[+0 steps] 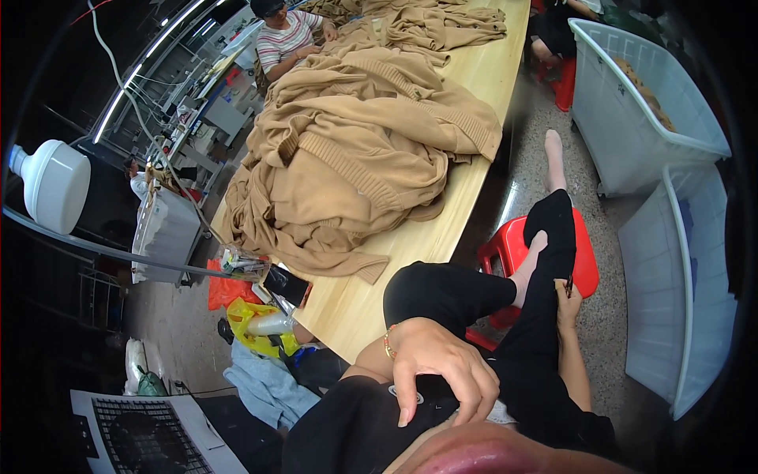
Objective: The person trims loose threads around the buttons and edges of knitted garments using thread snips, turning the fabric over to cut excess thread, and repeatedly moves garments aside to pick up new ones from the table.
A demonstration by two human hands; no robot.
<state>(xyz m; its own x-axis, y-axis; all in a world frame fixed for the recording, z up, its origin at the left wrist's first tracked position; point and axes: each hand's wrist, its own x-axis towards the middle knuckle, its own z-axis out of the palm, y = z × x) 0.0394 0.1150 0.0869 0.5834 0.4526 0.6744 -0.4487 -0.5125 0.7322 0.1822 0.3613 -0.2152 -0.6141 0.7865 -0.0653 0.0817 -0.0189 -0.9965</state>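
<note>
My left hand [446, 367], with a beaded bracelet at the wrist, hovers over or rests on my black top. Its thumb stands apart from loosely bent fingers, and nothing shows in it. Beside my black-trousered leg, low on the right, my right hand [567, 306] is closed around a small dark tool [569, 285], too small to make out. Ahead of me a big heap of tan knitted garments [347, 158] with ribbed edges covers much of the wooden table [426, 245]. Neither hand touches the heap.
A red plastic stool [584, 261] stands under my outstretched legs. Two large pale bins [624, 118] [647, 316] line the right side. A phone [286, 284] lies at the table's corner, bags [257, 320] below. Another person [288, 39] handles garments at the far left edge.
</note>
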